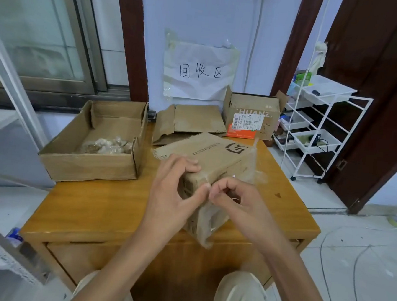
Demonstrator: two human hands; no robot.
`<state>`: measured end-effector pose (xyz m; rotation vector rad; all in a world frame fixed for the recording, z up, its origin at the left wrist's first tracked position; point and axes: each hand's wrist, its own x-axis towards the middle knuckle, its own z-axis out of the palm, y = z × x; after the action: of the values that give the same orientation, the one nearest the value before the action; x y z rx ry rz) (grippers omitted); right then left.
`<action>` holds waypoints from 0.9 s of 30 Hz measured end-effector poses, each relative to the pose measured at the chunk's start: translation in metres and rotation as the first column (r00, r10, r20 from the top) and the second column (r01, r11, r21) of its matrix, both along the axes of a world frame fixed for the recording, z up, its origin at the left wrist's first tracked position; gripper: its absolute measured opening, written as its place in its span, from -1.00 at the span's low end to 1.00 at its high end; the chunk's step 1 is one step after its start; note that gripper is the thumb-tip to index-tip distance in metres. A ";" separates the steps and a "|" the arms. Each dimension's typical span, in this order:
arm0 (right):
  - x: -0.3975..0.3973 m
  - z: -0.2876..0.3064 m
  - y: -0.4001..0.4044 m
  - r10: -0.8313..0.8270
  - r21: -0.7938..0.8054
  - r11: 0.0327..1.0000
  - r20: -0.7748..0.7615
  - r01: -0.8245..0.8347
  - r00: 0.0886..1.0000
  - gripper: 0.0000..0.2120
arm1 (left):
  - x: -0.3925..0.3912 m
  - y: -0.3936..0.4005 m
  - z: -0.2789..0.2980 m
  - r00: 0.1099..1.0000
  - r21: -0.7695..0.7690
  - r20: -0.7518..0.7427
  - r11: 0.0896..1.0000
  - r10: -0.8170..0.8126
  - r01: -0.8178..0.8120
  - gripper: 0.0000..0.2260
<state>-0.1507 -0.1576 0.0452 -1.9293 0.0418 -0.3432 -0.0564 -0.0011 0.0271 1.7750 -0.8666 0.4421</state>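
Against a pale blue wall point(199, 12) bearing a taped-up, handwritten paper sign point(199, 72), a wooden bench point(107, 205) serves as a sorting spot for used packaging. A seated person works on a cardboard box point(218, 156) that lies tilted at the middle of the bench, its near end raised toward the camera. The left grip point(173, 186) clasps the box's near corner, fingers curled over the top face and thumb against the end panel. The right grip point(238, 203) pinches a strand of clear tape point(206, 222) between thumb and forefinger, just beside the left thumb. More tape hangs loose at the box's far right corner.

The step in hand appears to be stripping the tape from the box, with much of it left on the end panel. The next move likely calls for a steady pull along the seam while the left grip braces the cardboard against tearing.

To the left stands an open box point(91, 165) holding pale crumpled wads point(107, 145), apparently tape. A flattened carton point(195, 119) and a labelled carton point(251, 104) sit behind, with a white trolley point(318, 126) on the floor to the right.
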 end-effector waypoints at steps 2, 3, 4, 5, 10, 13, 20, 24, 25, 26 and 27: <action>0.001 -0.007 -0.005 0.009 -0.057 0.998 -0.038 -0.011 0.999 -0.81 | -0.003 -0.001 -0.010 0.999 0.033 -0.031 0.999 -0.018 0.019 -0.63; 0.001 -0.010 -0.006 0.008 -0.048 0.999 -0.032 -0.010 0.999 -0.78 | -0.003 -0.003 -0.013 0.999 0.047 -0.031 0.999 -0.019 0.021 -0.59; 0.002 -0.014 -0.008 0.013 -0.017 1.000 -0.014 -0.014 1.000 -0.77 | -0.002 -0.006 -0.015 0.999 0.054 -0.025 0.998 -0.022 0.023 -0.56; 0.001 -0.017 -0.010 0.018 0.030 0.999 -0.001 -0.018 1.000 -0.77 | -0.001 -0.009 -0.017 1.000 0.052 -0.018 0.998 -0.026 0.027 -0.54; -0.001 -0.032 -0.008 -0.009 0.293 0.956 0.081 -0.015 0.997 -0.80 | 0.006 -0.022 -0.032 0.996 0.062 0.083 0.998 0.011 -0.016 -0.59; 0.002 -0.032 -0.006 -0.021 0.390 0.921 0.056 -0.003 0.998 -0.87 | 0.009 -0.025 -0.036 0.993 0.058 0.118 0.998 0.018 -0.025 -0.64; 0.005 -0.045 0.000 -0.072 0.330 0.944 0.216 -0.003 0.974 -0.87 | 0.008 -0.026 -0.036 0.995 0.029 0.098 0.999 0.021 -0.024 -0.62; 0.003 -0.050 0.001 -0.009 0.303 0.950 0.270 -0.076 0.963 -0.82 | 0.007 -0.024 -0.033 0.996 0.039 0.080 0.999 0.026 -0.029 -0.56; 0.002 -0.052 0.001 0.015 0.285 0.954 0.267 -0.094 0.964 -0.81 | 0.007 -0.023 -0.032 0.997 0.040 0.072 0.999 0.028 -0.031 -0.54; 0.002 -0.053 -0.001 0.018 0.282 0.955 0.263 -0.095 0.964 -0.82 | 0.009 -0.022 -0.030 0.997 0.041 0.070 0.999 0.032 -0.035 -0.56; 0.002 -0.056 -0.002 0.005 0.300 0.950 0.255 -0.084 0.967 -0.83 | 0.009 -0.022 -0.030 0.997 0.047 0.067 0.998 0.034 -0.037 -0.59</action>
<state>-0.1485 -0.1599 -0.0104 -1.5624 -0.1099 -0.5182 -0.0470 -0.0232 -0.0033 1.8311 -0.8998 0.5098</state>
